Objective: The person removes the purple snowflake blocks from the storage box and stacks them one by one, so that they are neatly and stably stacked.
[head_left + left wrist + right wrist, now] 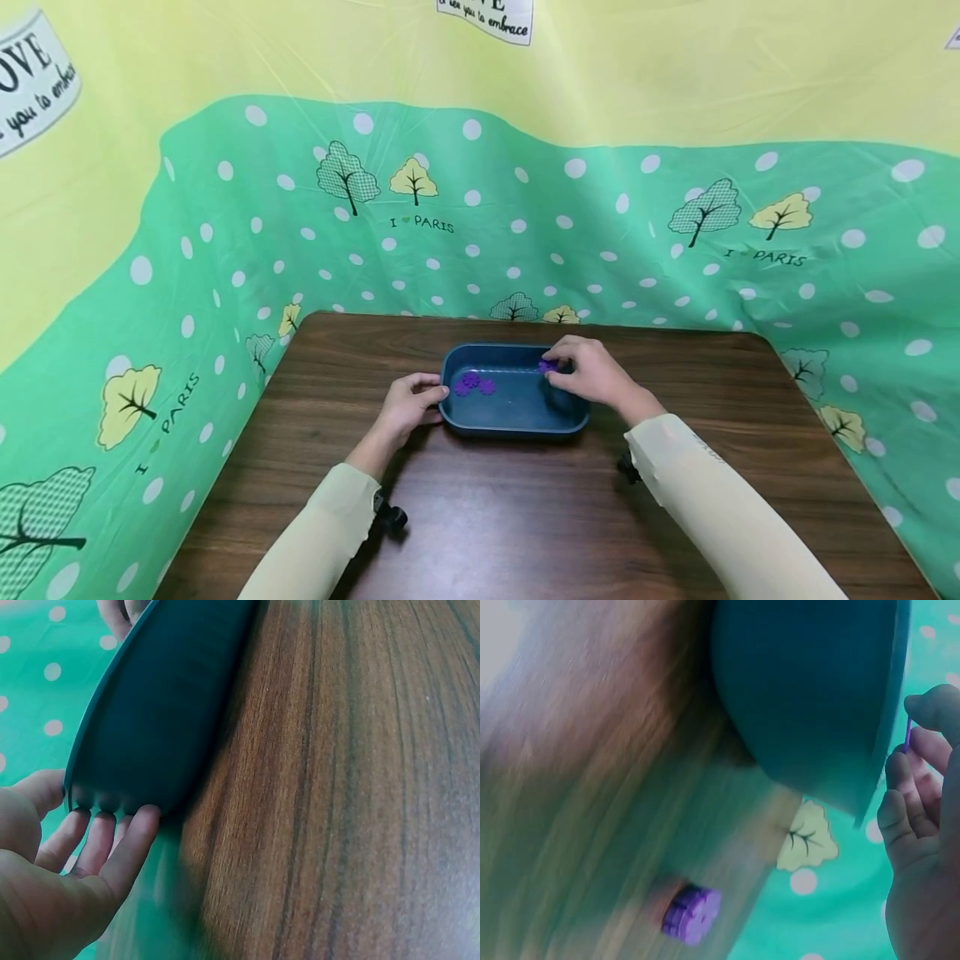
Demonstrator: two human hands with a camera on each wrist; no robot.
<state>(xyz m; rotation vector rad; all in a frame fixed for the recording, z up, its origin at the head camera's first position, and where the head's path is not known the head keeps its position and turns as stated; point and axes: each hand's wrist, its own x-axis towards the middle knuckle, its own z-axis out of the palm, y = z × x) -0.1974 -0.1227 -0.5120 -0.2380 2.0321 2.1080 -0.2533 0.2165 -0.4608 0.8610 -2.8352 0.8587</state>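
A dark blue plastic tub (pixel 517 431) with rounded corners stands on the wooden table. My left hand (pixel 407 408) holds its left end, thumb at the rim and fingertips against the outer wall, as the left wrist view shows too. Over the tub's right part, my right hand (pixel 592 372) pinches a thin purple flower-shaped disc (pixel 547 366); its edge shows between thumb and fingers in the right wrist view. Several similar purple pieces (pixel 471 379) lie inside the tub near its left end. The tub's floor beneath my right hand is partly hidden.
In the right wrist view, a small stack of purple flower-shaped pieces (pixel 692 915) sits on the table beyond the tub; the head view does not show it. The brown table (pixel 510 517) runs back to a green and yellow printed cloth (pixel 517 200), which hangs behind and along the sides.
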